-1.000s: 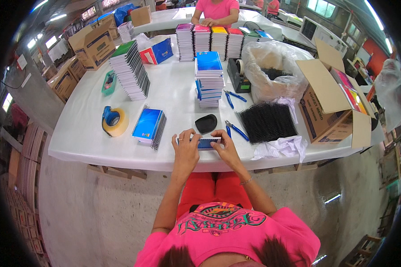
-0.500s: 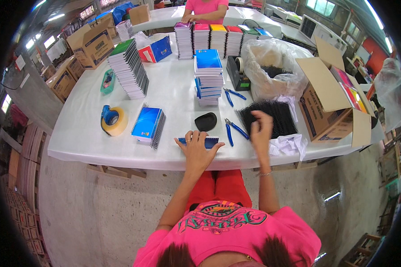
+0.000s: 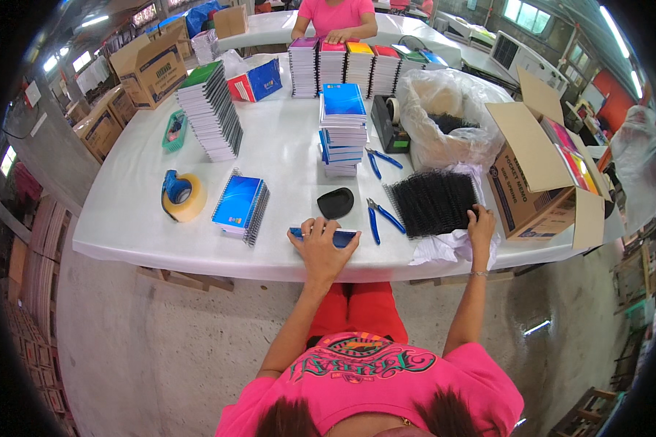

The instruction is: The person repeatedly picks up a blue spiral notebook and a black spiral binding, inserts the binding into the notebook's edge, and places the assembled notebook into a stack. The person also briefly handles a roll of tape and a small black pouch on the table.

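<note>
My left hand (image 3: 324, 247) rests flat on a small blue notebook (image 3: 342, 236) lying at the near edge of the white table (image 3: 284, 156). My right hand (image 3: 480, 223) reaches out to the right side of a pile of black spiral binding coils (image 3: 430, 202) on white paper; its fingers touch the coils. Whether it grips one cannot be made out. Blue-handled pliers (image 3: 377, 215) and a black dish (image 3: 335, 202) lie between the two hands.
A short stack of bound blue notebooks (image 3: 240, 206) and a tape dispenser (image 3: 182, 195) lie to the left. Taller notebook stacks (image 3: 342, 127) stand mid-table. An open cardboard box (image 3: 543, 178) and a plastic bag (image 3: 444, 116) are on the right. Another person in pink (image 3: 335, 18) works at the far side.
My right hand left the small notebook and moved right to the coil pile. My left hand stayed on the notebook.
</note>
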A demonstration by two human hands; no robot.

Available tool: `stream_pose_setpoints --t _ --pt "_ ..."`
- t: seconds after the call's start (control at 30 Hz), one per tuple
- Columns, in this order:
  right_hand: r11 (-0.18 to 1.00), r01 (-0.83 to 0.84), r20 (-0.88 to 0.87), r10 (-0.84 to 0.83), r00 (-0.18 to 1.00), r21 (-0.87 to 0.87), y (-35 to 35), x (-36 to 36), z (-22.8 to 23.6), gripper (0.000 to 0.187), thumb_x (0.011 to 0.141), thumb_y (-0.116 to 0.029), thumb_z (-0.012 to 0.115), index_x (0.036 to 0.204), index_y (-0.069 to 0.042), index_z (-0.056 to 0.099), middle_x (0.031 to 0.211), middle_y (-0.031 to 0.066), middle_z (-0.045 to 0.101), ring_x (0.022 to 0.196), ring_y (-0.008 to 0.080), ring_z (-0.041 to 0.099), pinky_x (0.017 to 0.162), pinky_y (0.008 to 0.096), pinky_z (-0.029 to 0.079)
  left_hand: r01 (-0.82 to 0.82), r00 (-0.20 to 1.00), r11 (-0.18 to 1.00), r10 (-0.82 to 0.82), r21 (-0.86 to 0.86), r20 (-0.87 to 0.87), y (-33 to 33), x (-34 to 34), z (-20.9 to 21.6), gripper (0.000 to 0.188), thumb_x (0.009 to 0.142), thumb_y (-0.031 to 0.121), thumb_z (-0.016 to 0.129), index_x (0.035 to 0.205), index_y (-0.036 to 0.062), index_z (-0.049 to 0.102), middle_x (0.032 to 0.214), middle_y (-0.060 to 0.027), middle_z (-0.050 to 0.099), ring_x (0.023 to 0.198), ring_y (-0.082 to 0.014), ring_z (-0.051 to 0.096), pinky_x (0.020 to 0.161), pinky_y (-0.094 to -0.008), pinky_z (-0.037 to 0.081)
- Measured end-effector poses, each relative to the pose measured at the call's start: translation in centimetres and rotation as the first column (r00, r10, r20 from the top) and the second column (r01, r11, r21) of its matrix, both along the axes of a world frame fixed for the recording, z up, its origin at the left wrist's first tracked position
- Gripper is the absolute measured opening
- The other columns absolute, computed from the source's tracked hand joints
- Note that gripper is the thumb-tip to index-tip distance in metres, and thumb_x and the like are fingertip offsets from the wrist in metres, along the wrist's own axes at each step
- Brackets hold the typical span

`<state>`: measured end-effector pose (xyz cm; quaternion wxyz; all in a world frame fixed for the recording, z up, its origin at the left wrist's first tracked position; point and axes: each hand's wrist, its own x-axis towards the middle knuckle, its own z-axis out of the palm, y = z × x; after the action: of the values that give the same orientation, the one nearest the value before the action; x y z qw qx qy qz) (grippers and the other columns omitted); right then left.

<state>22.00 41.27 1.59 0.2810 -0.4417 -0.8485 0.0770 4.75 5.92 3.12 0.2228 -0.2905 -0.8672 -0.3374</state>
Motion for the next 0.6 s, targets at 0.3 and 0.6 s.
stream_pose_setpoints --t 0.3,0.6 --pt "0.993 0.096 -0.084 -0.091 0.992 0.065 2.1 0.3 -0.2 0.029 0.088 -0.014 0.064 0.116 -0.004 0.064 0.108 0.0232 0.062 0.105 0.0407 0.057 0.093 0.046 0.042 0.022 1.0 0.999 -0.021 -0.029 0.011 -0.7 0.0 0.1 0.036 0.069 0.045 0.08 0.086 0.0149 0.067 0.096 -0.0016 0.055 0.109 -0.0272 0.049 0.097 -0.0716 0.028" --pt "0.997 -0.064 -0.141 0.057 0.988 -0.05 4.5 1.7 -0.5 0.018 0.088 -0.01 0.063 0.095 0.006 0.068 0.088 0.0231 0.069 0.086 0.0376 0.068 0.077 0.0413 0.051 0.017 1.0 1.0 -0.017 -0.013 0.008 -0.7 0.0 0.1 0.035 0.069 0.043 0.08 0.085 0.0142 0.066 0.095 -0.0017 0.055 0.108 -0.0273 0.05 0.098 -0.0745 0.026"
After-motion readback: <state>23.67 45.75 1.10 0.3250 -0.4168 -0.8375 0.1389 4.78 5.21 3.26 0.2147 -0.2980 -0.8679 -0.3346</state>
